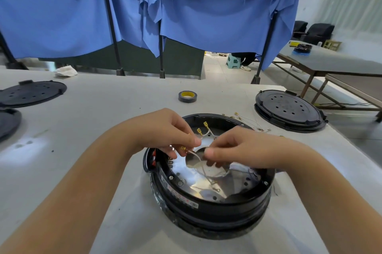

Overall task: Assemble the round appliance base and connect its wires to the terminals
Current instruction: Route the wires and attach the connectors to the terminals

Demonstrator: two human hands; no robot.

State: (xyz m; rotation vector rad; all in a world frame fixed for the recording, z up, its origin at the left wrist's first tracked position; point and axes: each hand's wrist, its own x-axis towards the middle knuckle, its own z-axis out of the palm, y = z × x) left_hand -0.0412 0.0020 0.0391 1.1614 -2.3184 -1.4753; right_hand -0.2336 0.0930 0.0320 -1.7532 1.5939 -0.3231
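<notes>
The round black appliance base point(208, 204) stands open side up on the table in front of me, with a shiny metal plate point(208, 183) inside. Both hands hover over its opening. My left hand point(165, 129) pinches a white wire with a brass spade connector point(183, 148) at its tip. My right hand point(233, 148) pinches the same white wire point(196, 155) a little further along. Two more white wires with brass connectors point(202, 128) stick up behind my fingers. A row of terminals point(170, 161) sits on the base's inner left wall.
A roll of dark tape point(187, 96) lies beyond the base. A black perforated cover point(289, 110) rests at the right, with loose thin wires point(248, 122) beside it. Two more black covers point(31, 92) lie at the far left. Blue curtains point(186, 16) hang behind the table.
</notes>
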